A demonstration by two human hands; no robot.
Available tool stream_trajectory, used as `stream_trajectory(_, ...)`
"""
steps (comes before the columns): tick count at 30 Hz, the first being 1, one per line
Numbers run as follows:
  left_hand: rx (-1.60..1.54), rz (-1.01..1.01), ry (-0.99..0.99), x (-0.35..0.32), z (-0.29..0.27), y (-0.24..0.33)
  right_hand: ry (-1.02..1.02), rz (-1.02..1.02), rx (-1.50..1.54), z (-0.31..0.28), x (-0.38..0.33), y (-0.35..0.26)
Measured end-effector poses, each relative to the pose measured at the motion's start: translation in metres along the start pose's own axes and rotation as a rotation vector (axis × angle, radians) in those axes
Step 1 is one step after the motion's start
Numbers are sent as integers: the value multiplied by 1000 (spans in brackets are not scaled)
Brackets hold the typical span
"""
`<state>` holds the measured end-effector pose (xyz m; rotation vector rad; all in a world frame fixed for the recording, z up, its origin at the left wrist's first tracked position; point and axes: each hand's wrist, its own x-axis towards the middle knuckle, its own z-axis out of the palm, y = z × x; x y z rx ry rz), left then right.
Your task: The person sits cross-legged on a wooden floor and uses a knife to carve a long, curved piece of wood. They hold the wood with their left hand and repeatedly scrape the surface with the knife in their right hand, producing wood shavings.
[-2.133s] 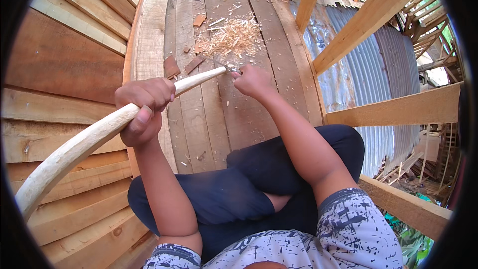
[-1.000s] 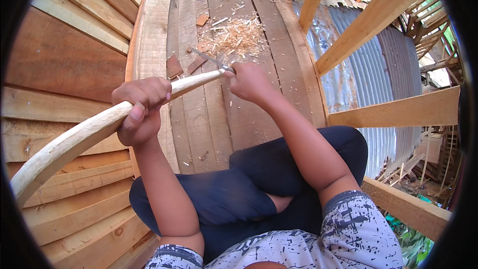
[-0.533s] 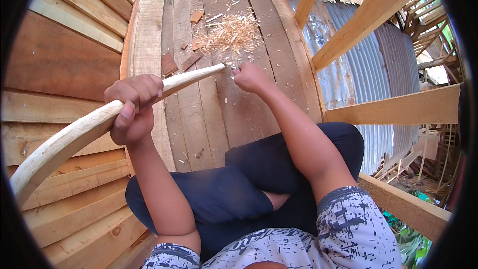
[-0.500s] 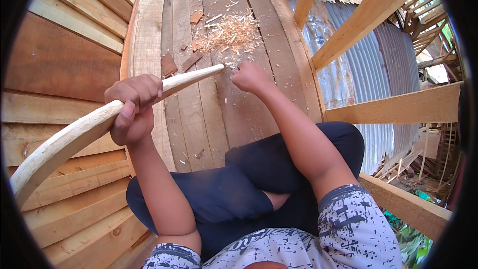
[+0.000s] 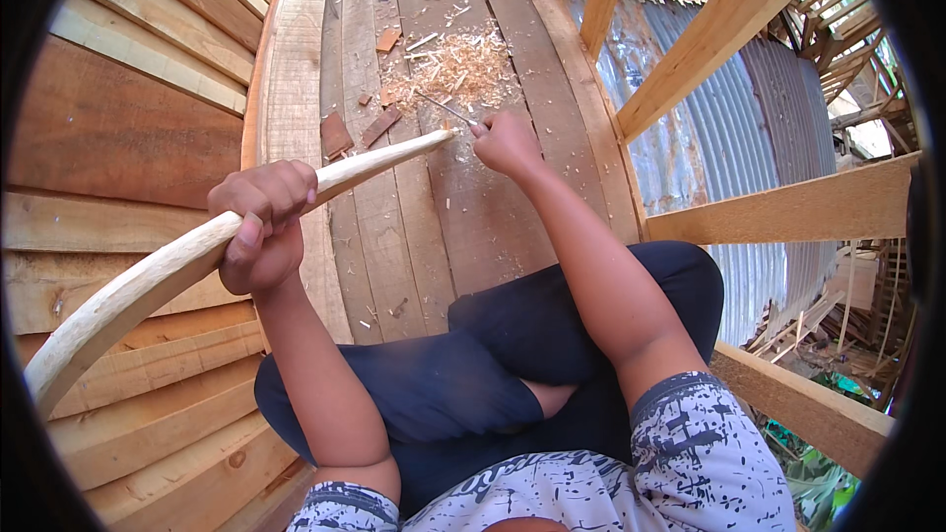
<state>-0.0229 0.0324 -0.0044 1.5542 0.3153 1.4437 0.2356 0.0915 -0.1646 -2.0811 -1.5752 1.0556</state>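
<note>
My left hand [image 5: 261, 222] is wrapped round a long, curved, pale piece of wood [image 5: 128, 291], peeled and narrowing toward its far end. The wood slants from the lower left up to a tapered tip just left of my right hand [image 5: 506, 145]. In that right hand, closed in a fist, is a thin-bladed knife [image 5: 448, 109]. Its blade points up and left, beyond the wood's tip and over the shavings; I see it apart from the tip, though only narrowly. The knife's handle is mostly hidden in the fist.
A pile of wood shavings [image 5: 463, 64] lies on the plank floor [image 5: 389, 227], with reddish-brown scraps [image 5: 336, 134] beside it. A slatted wooden wall [image 5: 138, 128] rises at left. Wooden rails [image 5: 788, 199] and corrugated metal sheets [image 5: 719, 99] stand at right. My crossed legs [image 5: 434, 384] are near.
My right hand has moved slightly right and up, and the knife's blade has swung into view, pointing away from the wood's tip. The wood and left hand have shifted only slightly.
</note>
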Motion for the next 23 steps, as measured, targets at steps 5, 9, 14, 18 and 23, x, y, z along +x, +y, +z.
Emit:
stream_trajectory(5, 12, 3, 31, 0, 4, 1, -52, 98, 7, 15, 7, 6)
stream_trajectory(9, -8, 26, -9, 4, 11, 6, -46, 12, 152, 34, 25, 31)
stream_trajectory(14, -22, 38, -100, 5, 8, 21, -177, 38, 318, 15, 25, 20)
stream_trajectory(18, -33, 44, -92, 3, 9, 25, -243, 17, 269, -1, 8, 1)
stream_trajectory(23, -59, -14, -151, 1, 8, 33, -175, -4, 201, 1, 12, 8)
